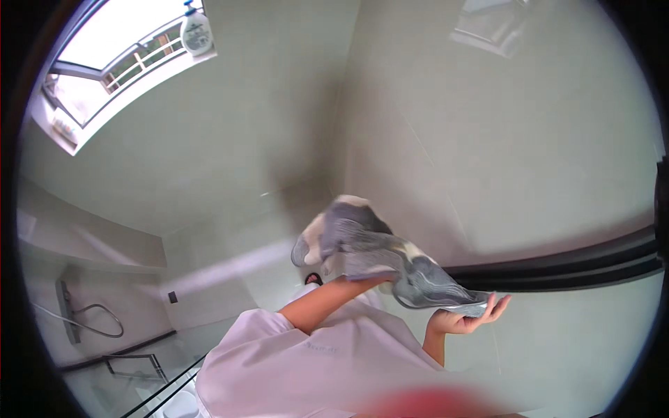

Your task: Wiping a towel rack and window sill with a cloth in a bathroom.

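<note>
Patterned grey cloth stretched between two hands in a tiled bathroom

The right hand [467,320] lies beneath the right end of a grey, dark and cream patterned cloth [359,240], fingers extended and slightly apart, with the cloth's narrow tip against it. The left hand [380,276] is at the cloth's lower middle edge, mostly hidden by the folds; I cannot tell whether it is pinching the fabric or spread. The cloth hangs in front of the person, bunched and blurred at its left part and tapering toward the right hand.

Just below the cloth's left part is a foot in a dark sandal [313,279]. Below the cloth, the person's pale pink shirt [300,359] fills the lower middle, with a red blur [425,403] at the bottom edge.

To the right of the cloth, a dark ridged rail [557,272] curves away along the pale wall [516,139]. Well to the left of the cloth are a small black square fitting [173,297], a shower hose [104,329] looping from a wall-mounted bar [68,311], and a dark angular bar [132,357] lower down. A white rounded fixture [181,405] stands below and left of the cloth. Far above and left of it, a window [122,42] stands tilted open, a white pump bottle [196,33] with a blue top on its sill.
</note>
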Tool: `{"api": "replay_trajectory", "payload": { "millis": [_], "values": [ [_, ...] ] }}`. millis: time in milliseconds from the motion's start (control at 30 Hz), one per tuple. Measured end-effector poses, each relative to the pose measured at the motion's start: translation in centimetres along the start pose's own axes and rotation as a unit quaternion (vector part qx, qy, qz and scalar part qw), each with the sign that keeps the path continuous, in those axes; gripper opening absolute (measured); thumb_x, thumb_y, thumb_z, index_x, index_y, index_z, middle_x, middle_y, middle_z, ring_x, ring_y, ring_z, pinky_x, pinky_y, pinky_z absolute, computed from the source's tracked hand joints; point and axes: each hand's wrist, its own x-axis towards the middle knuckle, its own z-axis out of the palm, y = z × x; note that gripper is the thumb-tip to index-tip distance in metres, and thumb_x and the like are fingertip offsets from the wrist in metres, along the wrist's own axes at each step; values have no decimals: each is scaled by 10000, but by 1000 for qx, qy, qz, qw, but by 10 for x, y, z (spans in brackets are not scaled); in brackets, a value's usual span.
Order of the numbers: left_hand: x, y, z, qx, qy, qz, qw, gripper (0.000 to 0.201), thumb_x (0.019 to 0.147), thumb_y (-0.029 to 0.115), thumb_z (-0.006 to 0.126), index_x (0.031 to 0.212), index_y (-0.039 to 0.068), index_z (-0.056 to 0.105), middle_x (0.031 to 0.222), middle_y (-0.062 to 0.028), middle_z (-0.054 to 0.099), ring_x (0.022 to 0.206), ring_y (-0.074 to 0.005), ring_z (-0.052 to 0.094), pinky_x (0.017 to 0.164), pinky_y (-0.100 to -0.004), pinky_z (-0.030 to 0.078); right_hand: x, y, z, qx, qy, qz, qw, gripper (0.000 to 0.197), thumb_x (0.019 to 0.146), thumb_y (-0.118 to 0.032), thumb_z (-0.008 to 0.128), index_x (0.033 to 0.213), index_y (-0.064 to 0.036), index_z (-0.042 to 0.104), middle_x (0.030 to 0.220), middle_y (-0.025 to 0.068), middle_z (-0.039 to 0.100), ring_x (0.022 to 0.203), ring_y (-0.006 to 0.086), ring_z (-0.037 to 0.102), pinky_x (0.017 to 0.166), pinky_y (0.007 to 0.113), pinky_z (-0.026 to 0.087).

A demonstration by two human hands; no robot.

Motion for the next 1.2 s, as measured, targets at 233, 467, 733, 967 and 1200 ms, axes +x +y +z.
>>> {"api": "replay_trajectory", "payload": {
  "millis": [233,467,733,967,1200],
  "values": [
    [4,-283,88,-380,472,64,793,270,1088,324,578,1247,125,665,1264,-83,658,1243,-259,603,1070,-451,504,-109,-15,73,162,-182,72,967,270,963,-25,552,1171,46,708,1563,300,430,1428,407,454,1209,499,318],
    [-66,-468,-35,-171,535,-24,827,332,1060,384,609,1235,120,707,1255,-125,699,1227,-313,623,1089,-426,477,-122,-129,202,264,-343,58,900,338,841,-18,665,1154,-92,769,1446,171,591,1307,396,565,1107,511,434],
    [-20,-548,-157,-52,589,41,805,389,1064,414,574,1321,152,701,1347,-132,676,1320,-335,586,1166,-444,431,-153,-132,297,361,-483,70,795,304,944,-203,756,1214,-64,740,1327,145,689,1171,363,685,990,485,542],
    [86,-279,-434,277,546,101,784,449,1042,461,601,1365,161,685,1421,-155,637,1376,-340,548,1217,-467,383,-128,-115,366,308,-492,91,809,399,983,-330,758,1323,-124,719,1329,118,702,1170,353,690,1017,457,536],
    [124,-24,-539,516,624,313,497,348,920,284,773,1165,38,743,1165,-169,737,1109,-384,679,1029,-457,522,-99,-108,388,286,-498,100,812,394,1010,-357,720,1342,-146,715,1313,99,718,1150,358,687,1016,458,532]
  ]
}}
